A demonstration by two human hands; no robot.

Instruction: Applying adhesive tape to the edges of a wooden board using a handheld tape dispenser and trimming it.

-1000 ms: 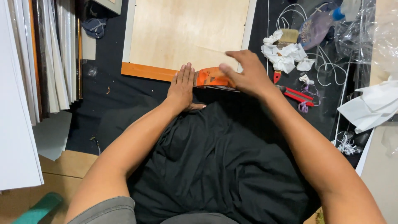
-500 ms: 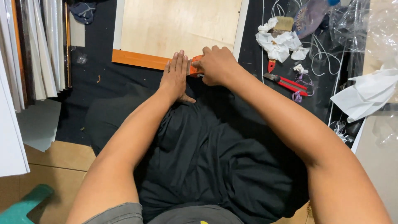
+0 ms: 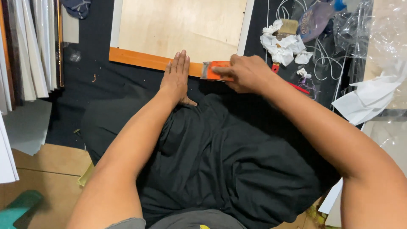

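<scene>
The left hand [image 3: 177, 78] lies flat, fingers spread, on the orange strip [image 3: 140, 59] at the near edge of the wooden board [image 3: 182, 25]. The right hand [image 3: 246, 73] grips an orange scraper [image 3: 214, 70] near the board's right corner. That corner looks unfinished.

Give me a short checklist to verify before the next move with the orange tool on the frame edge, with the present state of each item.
1. Left hand flat on the orange frame edge: ok.
2. Right hand grip closed on the orange tool: ok.
3. Tool resting on the frame edge: ok.
4. Left fingers apart from the tool: ok, but close.
5. Wooden back panel seated flat in the frame: cannot tell.
</scene>
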